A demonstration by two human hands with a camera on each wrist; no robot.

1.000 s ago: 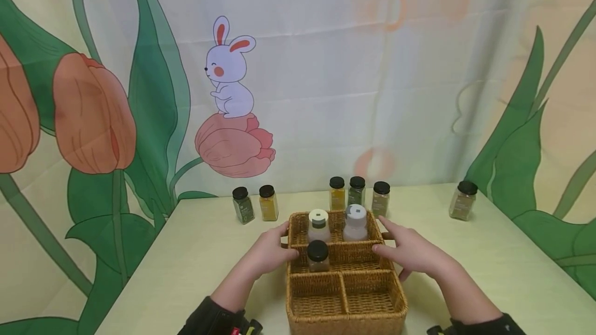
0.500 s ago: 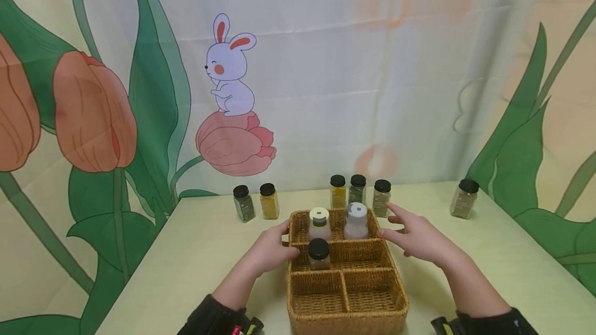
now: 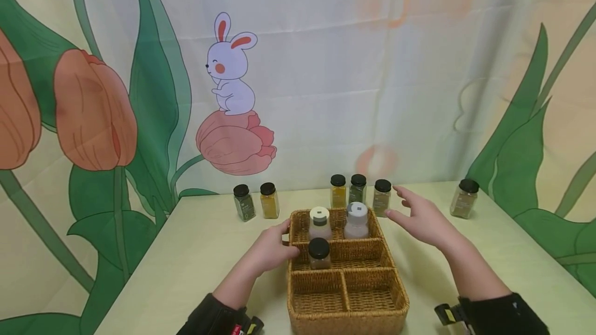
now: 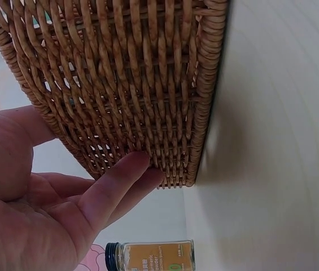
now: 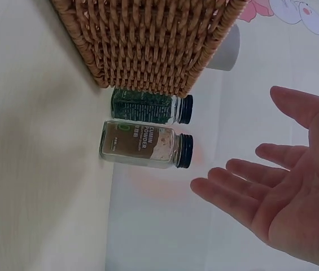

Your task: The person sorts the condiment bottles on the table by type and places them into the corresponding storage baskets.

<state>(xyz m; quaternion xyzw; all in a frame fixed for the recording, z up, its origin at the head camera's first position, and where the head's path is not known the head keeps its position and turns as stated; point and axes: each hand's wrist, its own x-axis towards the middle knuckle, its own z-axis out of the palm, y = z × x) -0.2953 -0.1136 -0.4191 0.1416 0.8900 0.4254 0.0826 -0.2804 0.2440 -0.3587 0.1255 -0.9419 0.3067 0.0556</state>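
A woven wicker basket (image 3: 346, 319) with several compartments stands on the table. My left hand (image 3: 270, 249) holds its left side, thumb over the rim and fingertips (image 4: 134, 164) against the outer wall. My right hand (image 3: 421, 221) is off the basket, fingers spread, just right of a cumin powder jar (image 3: 382, 199); its palm and parted fingers show in the right wrist view, apart from the cumin jar (image 5: 145, 144). In the basket's back compartment stand a cream-capped bottle (image 3: 319, 226) and a grey-white-capped bottle (image 3: 356, 224). A black-capped jar (image 3: 319, 252) stands in the middle compartment, at left.
Behind the basket are a yellow spice jar (image 3: 338, 193) and a green one (image 3: 357, 193). Another green jar (image 3: 244, 204) and a turmeric jar (image 3: 269, 203) stand back left. A brownish jar (image 3: 464, 200) is far right. A printed curtain (image 3: 307, 92) hangs behind the table.
My right hand has let go of the basket's right side and moved back and right, up to beside the cumin jar. The left hand stays on the basket.
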